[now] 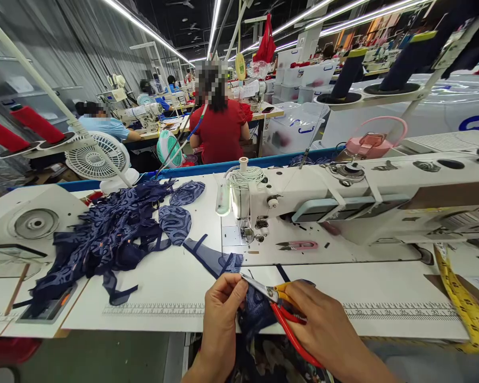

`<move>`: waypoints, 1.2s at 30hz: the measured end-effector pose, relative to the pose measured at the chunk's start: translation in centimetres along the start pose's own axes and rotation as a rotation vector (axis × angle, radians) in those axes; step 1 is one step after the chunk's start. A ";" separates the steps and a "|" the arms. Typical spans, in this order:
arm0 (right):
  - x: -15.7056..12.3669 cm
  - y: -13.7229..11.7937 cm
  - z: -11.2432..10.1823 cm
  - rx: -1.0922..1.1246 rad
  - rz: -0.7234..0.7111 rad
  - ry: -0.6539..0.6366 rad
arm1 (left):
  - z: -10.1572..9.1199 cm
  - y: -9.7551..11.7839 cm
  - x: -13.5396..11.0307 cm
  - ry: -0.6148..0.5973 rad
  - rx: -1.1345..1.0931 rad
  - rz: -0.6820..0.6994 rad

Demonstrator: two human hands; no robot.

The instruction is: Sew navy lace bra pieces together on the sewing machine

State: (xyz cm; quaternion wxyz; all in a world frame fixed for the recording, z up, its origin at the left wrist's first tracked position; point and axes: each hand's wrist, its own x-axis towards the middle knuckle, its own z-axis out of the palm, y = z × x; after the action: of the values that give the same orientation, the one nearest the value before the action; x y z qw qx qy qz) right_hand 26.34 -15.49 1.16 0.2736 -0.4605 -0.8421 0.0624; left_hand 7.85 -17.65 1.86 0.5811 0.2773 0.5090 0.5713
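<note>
Pinching a small piece of navy lace point(258, 315) between thumb and fingertips, the left hand point(221, 314) holds it up at the near edge of the white table point(163, 282), just right of centre. The right hand point(323, 332) is closed around a pair of red-handled thread snips point(281, 311). Their blades point left and meet the top of the lace right by the left thumb. A thin navy strap point(207, 255) runs from the held piece to the far left across the table top.

Just beyond the hands, the sewing machine point(343, 197) fills the far right of the table, with its lit needle area point(245, 231) straight behind the lace. A second, pink pair of snips point(299, 245) lies on the machine bed, apart from both hands. A white cone of thread point(243, 173) stands on the machine's left end.

To the far left lies a loose heap of navy lace pieces point(107, 234), well apart from the hands, with two cup-shaped pieces point(175, 221) at its right side. A printed ruler point(155, 310) runs along the near table edge and passes behind the hands. A yellow tape measure point(463, 300) hangs over the near right corner.

Beyond the table stand a white fan point(98, 154) and a smaller teal fan point(170, 148). A person in a red top point(221, 130) sits with their back turned at the next table. Another person in light blue point(106, 126) sits further left.
</note>
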 end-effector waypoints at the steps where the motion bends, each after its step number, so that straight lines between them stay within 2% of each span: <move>1: 0.0 0.0 0.0 0.005 0.005 -0.003 | 0.0 0.0 0.0 0.005 0.000 0.000; 8: -0.2 -0.1 -0.1 0.074 0.030 -0.051 | 0.1 0.0 -0.2 0.013 0.006 -0.005; 19: -0.5 -0.3 -0.3 0.056 0.077 -0.101 | 0.5 0.1 -0.5 0.004 -0.008 -0.028; 36: -0.7 -0.4 0.1 0.170 0.099 -0.129 | 0.3 -0.4 -0.3 -0.010 -0.063 -0.023</move>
State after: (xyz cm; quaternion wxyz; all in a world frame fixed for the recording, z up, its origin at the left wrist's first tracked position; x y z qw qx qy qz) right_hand 26.31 -16.23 0.92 0.2537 -0.4715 -0.8260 0.1763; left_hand 8.31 -17.95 1.73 0.5987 0.2556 0.4909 0.5790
